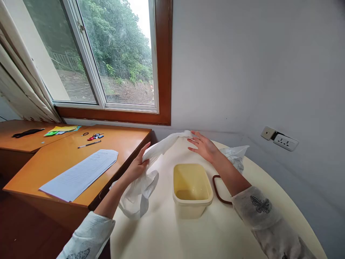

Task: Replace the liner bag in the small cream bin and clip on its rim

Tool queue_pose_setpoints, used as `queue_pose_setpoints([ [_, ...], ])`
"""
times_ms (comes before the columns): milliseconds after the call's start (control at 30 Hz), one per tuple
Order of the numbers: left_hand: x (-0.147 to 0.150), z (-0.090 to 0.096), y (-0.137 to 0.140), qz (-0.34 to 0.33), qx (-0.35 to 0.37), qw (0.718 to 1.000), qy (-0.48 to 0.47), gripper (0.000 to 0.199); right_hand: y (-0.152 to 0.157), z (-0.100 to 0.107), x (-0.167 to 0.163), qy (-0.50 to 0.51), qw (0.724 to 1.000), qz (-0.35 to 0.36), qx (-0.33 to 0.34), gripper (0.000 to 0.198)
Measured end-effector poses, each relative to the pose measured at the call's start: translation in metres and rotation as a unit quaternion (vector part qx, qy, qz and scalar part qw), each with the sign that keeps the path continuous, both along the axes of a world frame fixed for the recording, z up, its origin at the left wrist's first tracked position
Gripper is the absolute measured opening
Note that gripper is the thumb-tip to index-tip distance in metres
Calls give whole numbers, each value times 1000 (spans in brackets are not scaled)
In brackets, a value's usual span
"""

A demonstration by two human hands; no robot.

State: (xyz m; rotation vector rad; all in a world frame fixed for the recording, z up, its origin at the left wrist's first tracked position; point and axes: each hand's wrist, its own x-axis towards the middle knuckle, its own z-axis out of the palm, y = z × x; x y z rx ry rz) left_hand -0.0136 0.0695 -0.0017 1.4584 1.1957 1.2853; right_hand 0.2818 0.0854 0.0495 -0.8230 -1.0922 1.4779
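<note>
mid-frame, the bag point(156, 151) runs between both hands, its long axis climbing rightward, slack end hanging lower left. the tub point(190, 210) sits below it, open side up, nearer the right hand point(202, 145) in the picture. the left hand point(138, 166) pinches the bag under its thumb; the right's fingers are spread at its far end, grip unclear. the bag looks white, thin, crumpled, twisted ropelike.
</note>
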Motion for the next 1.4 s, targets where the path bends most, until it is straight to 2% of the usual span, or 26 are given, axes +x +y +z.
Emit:
queue_pose_setpoints([
  [67,-2,-18,11,-19,-25,994,100,62,-2,-11,8,-13,999,-33,-13,39],
  [133,0,-40,19,-22,-70,975,211,69,-7,-21,17,-29,998,-55,-20,40],
  [233,6,-69,28,-16,-93,960,265,77,-23,-35,33,-57,995,-80,-24,40],
  [300,11,-77,31,-11,-100,952,288,82,-37,-46,43,-77,993,-90,-25,41],
  [367,15,-75,31,-8,-101,944,313,89,-52,-57,53,-100,990,-98,-32,41],
  [467,18,-56,26,-30,-65,929,364,100,-74,-75,62,-140,983,-107,-46,42],
  [567,21,-34,8,-133,-13,904,405,104,-95,-92,63,-178,977,-112,-47,41],
  [700,35,-23,-26,-284,30,897,338,114,-117,-112,49,-205,970,-127,-26,42],
  [800,51,-31,-48,-333,12,903,271,121,-130,-124,29,-208,970,-126,10,43],
  [967,76,-52,-65,-325,-14,935,143,126,-143,-137,2,-209,963,-164,42,38],
  [1133,95,-73,-75,-342,-51,938,34,136,-151,-153,-4,-206,950,-229,42,31],
  [1267,108,-85,-81,-333,-57,941,-3,142,-156,-162,-4,-202,942,-263,45,29],
  [1400,117,-95,-80,-322,-50,945,-26,142,-160,-163,-4,-191,941,-275,46,31],
])
